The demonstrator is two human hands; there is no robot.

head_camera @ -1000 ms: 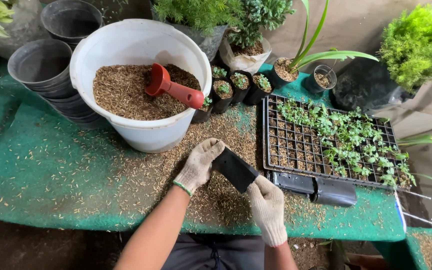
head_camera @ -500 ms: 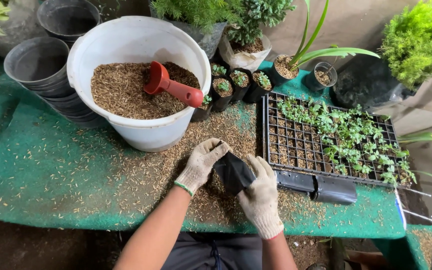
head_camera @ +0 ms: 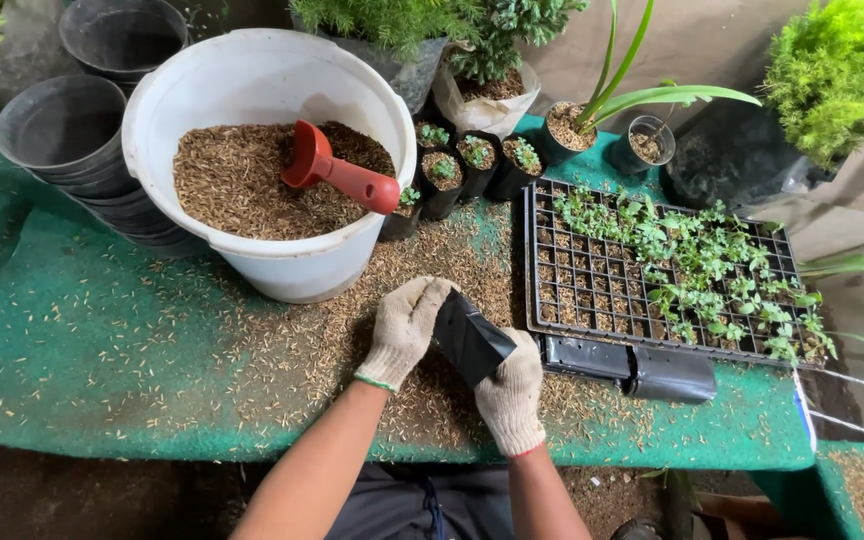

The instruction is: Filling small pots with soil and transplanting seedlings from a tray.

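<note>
both hands gloved in off-white knit. left hand (head_camera: 407, 325) and right hand (head_camera: 512, 390) meet over the near middle of the surface (head_camera: 102, 340), which is covered in green matting. between them: a black plastic nursery bag (head_camera: 470, 340), flat and creased, tilted with its upper end toward the left hand. left grip clenched on the bag's upper end, fingers curled over the edge. right grip grasping the lower end, thumb side against the plastic. bag is held just above the surface, not resting on it as far as can be told.

loose brown husks (head_camera: 432, 270) are scattered thick on the matting beneath and around the hands, thinner toward the left.

beyond the left hand: white bucket (head_camera: 352, 275), part filled with the same husk material, red scoop (head_camera: 337, 175) lying in it with its handle on the rim's right side. left of the bucket, stacked black pots (head_camera: 62, 130), a second stack behind.

right of the hands: black seedling tray (head_camera: 592, 290) with small green seedlings (head_camera: 712, 270) mostly in its far and right cells. more folded black bags (head_camera: 632, 365) lie against the tray's near edge, just beside the right hand.

behind the tray and bucket: small filled black bags with sprouts (head_camera: 477, 160), larger potted plants further back.
</note>
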